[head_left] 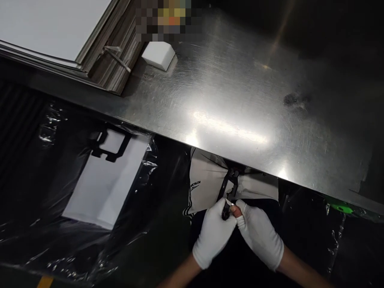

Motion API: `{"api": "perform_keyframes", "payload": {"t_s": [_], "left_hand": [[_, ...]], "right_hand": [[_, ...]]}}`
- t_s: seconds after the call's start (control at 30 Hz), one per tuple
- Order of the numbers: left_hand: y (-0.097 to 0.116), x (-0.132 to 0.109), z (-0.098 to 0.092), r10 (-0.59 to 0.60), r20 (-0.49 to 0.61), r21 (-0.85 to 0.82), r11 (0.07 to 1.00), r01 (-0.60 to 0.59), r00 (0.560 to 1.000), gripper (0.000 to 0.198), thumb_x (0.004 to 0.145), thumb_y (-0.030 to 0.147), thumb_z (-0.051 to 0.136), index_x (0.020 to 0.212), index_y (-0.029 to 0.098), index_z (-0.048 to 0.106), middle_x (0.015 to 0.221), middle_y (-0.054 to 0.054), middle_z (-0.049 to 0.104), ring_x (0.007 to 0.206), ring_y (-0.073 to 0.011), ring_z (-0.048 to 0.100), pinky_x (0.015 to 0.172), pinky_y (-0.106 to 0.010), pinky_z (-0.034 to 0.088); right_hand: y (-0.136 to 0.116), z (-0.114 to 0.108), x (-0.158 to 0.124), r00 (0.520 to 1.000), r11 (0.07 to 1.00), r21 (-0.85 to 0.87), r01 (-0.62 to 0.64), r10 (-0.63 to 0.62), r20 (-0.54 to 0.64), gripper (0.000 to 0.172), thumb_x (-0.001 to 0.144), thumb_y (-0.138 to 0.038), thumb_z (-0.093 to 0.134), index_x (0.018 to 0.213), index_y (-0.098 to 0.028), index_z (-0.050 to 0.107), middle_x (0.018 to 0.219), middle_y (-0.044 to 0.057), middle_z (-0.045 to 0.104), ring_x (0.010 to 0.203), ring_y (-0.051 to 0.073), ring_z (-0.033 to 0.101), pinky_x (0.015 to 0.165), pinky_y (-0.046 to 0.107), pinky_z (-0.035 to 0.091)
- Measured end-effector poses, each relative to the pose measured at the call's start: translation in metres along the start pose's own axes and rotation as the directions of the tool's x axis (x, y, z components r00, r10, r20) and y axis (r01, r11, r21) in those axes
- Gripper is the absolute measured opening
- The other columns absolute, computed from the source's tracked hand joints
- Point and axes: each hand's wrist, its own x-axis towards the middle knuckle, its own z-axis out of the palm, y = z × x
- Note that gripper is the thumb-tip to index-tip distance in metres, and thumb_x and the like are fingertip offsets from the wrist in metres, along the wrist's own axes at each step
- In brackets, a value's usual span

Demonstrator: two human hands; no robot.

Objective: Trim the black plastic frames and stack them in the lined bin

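Observation:
My left hand [214, 232], in a white glove, is closed around the lower end of a black plastic part [223, 190], a narrow frame-like piece over my lap. Just right of it, my right hand [259, 232] is also gloved in white, with a bare thumb tip showing. It pinches a small pale pointed piece [229, 203] against the black part. Both hands meet below the edge of the metal table, and their fingertips nearly touch. What the small piece is cannot be made out.
The metal table [228, 88] spans the top. On it stand a white block [159, 55] and stacked sheets [54, 28]. At left, clear plastic covers a white sheet [105, 192] and a black frame [121, 148]. A green object [342, 207] lies at right.

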Motion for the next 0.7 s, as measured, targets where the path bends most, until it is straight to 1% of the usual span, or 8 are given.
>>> {"api": "perform_keyframes", "payload": {"t_s": [0.1, 0.17, 0.23, 0.33, 0.43, 0.5, 0.57, 0.7], "left_hand": [[0.002, 0.002, -0.010, 0.020, 0.065, 0.006, 1.000, -0.020, 0.998, 0.009, 0.090, 0.027, 0.058, 0.084, 0.022, 0.054, 0.083, -0.001, 0.062, 0.079, -0.0197, 0.055, 0.074, -0.033, 0.046], [0.005, 0.005, -0.025, 0.073, 0.226, -0.080, 0.995, -0.056, 0.971, 0.011, 0.092, 0.031, 0.062, 0.096, 0.021, 0.059, 0.099, -0.005, 0.068, 0.094, -0.0239, 0.062, 0.087, -0.036, 0.051], [0.008, 0.008, -0.041, 0.142, 0.423, -0.210, 0.976, -0.056, 0.895, 0.022, 0.097, 0.040, 0.064, 0.108, 0.021, 0.061, 0.110, -0.008, 0.069, 0.101, -0.0256, 0.065, 0.094, -0.039, 0.052], [0.011, 0.010, -0.056, 0.149, 0.575, -0.254, 0.967, 0.002, 0.805, 0.030, 0.102, 0.047, 0.058, 0.116, 0.021, 0.058, 0.109, -0.009, 0.071, 0.083, -0.0210, 0.066, 0.081, -0.037, 0.054], [0.013, 0.006, -0.052, 0.054, 0.405, 0.087, 0.991, -0.097, 0.913, 0.025, 0.093, 0.041, 0.068, 0.108, 0.023, 0.058, 0.100, -0.007, 0.075, 0.080, -0.0235, 0.070, 0.074, -0.036, 0.053], [0.012, 0.001, -0.044, 0.074, 0.221, 0.398, 0.903, -0.159, 0.972, 0.025, 0.090, 0.042, 0.072, 0.101, 0.023, 0.059, 0.091, -0.006, 0.076, 0.083, -0.0278, 0.073, 0.076, -0.038, 0.053], [0.010, -0.003, -0.035, 0.150, 0.138, 0.587, 0.784, -0.203, 0.979, 0.027, 0.092, 0.046, 0.069, 0.102, 0.022, 0.061, 0.088, -0.007, 0.077, 0.079, -0.0300, 0.076, 0.074, -0.040, 0.053], [0.004, -0.008, -0.025, 0.298, 0.104, 0.744, 0.610, -0.273, 0.949, 0.029, 0.096, 0.049, 0.064, 0.102, 0.020, 0.065, 0.076, -0.007, 0.076, 0.069, -0.0315, 0.076, 0.070, -0.041, 0.052]], "right_hand": [[0.000, -0.006, -0.001, 0.998, 0.995, 0.075, 0.070, -0.070, -0.008, 0.060, 0.114, -0.068, 0.021, 0.102, -0.024, 0.060, 0.084, 0.004, 0.073, 0.070, 0.019, 0.070, 0.065, 0.028, 0.049], [0.003, -0.012, -0.003, 0.993, 0.980, 0.160, 0.120, -0.117, -0.024, 0.055, 0.114, -0.067, 0.027, 0.098, -0.024, 0.058, 0.084, 0.001, 0.070, 0.070, 0.017, 0.067, 0.067, 0.028, 0.048], [0.008, -0.017, -0.007, 0.986, 0.954, 0.250, 0.165, -0.163, -0.029, 0.053, 0.114, -0.066, 0.032, 0.093, -0.024, 0.057, 0.083, -0.001, 0.067, 0.070, 0.016, 0.063, 0.068, 0.027, 0.048], [0.017, -0.024, -0.014, 0.977, 0.921, 0.329, 0.207, -0.209, -0.030, 0.050, 0.115, -0.062, 0.034, 0.091, -0.024, 0.058, 0.082, -0.002, 0.062, 0.071, 0.014, 0.058, 0.070, 0.026, 0.048], [0.023, -0.028, -0.020, 0.982, 0.936, 0.300, 0.182, -0.191, 0.000, 0.048, 0.115, -0.061, 0.036, 0.092, -0.025, 0.059, 0.080, -0.003, 0.059, 0.069, 0.014, 0.056, 0.068, 0.026, 0.047], [0.024, -0.026, -0.022, 0.987, 0.964, 0.234, 0.129, -0.148, 0.065, 0.052, 0.114, -0.066, 0.033, 0.095, -0.025, 0.059, 0.077, -0.003, 0.060, 0.066, 0.015, 0.055, 0.065, 0.027, 0.045], [0.023, -0.023, -0.024, 0.990, 0.988, 0.137, 0.072, -0.088, 0.111, 0.058, 0.112, -0.071, 0.027, 0.097, -0.025, 0.060, 0.075, -0.003, 0.061, 0.063, 0.016, 0.056, 0.061, 0.028, 0.043], [0.017, -0.017, -0.025, 0.996, 0.996, -0.084, 0.019, -0.011, 0.091, 0.062, 0.112, -0.072, 0.020, 0.098, -0.025, 0.059, 0.075, -0.001, 0.067, 0.061, 0.017, 0.062, 0.059, 0.029, 0.038]]}}
